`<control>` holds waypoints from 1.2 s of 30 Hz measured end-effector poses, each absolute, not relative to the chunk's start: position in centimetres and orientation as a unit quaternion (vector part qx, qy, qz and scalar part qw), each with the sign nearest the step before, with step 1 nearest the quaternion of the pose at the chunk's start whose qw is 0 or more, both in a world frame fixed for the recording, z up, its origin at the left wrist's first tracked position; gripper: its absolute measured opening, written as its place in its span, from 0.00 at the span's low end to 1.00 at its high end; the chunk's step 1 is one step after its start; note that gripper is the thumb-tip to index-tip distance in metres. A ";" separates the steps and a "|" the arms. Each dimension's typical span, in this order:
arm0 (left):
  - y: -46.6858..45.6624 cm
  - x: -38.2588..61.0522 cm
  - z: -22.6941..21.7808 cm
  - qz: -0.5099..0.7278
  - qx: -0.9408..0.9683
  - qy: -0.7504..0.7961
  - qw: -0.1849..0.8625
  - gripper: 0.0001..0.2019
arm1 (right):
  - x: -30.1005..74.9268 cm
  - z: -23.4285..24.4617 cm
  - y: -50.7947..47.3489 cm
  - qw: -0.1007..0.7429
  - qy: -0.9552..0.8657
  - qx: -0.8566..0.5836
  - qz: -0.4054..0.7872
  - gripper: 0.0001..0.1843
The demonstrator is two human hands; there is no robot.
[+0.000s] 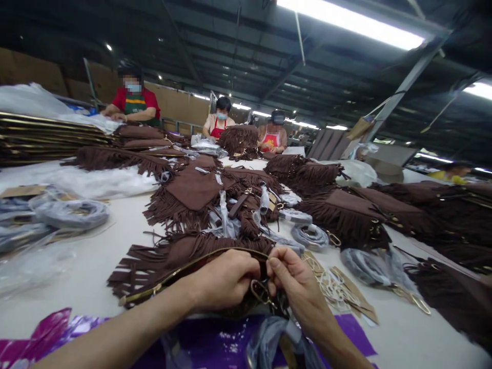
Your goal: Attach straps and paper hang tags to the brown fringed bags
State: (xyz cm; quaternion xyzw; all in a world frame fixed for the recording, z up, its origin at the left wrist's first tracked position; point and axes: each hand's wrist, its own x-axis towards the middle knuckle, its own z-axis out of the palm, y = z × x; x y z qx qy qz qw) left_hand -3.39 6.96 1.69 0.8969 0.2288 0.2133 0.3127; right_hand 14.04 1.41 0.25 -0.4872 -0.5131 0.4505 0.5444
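The fringed brown bag [165, 260] lay at the lower centre of the frame, crowded by other fringed bags [194, 184] above, plastic-wrapped straps [313, 234] and white strings [338, 289] to the right. The left hand [226, 277] curled closed on the bag's opening; the right hand [294, 282] pinched the zipped edge near a gold clasp [261, 293].

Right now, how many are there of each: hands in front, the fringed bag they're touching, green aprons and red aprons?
Hands: 2 (left hand, right hand)
Fringed bag: 1
Green apron: 1
Red aprons: 2
Total: 6
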 end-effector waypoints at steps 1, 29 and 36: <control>6.9 -3.4 1.6 0.209 0.882 0.239 0.349 0.11 | 14.2 0.0 1.4 0.547 -0.506 -0.481 0.461 0.20; 5.1 -1.4 -0.8 0.277 0.517 0.347 0.732 0.11 | 12.3 1.7 2.0 0.525 -0.492 -0.503 0.479 0.20; 5.1 -2.2 -0.4 0.272 0.460 0.265 0.803 0.16 | 12.8 0.8 1.9 0.567 -0.426 -0.407 0.576 0.18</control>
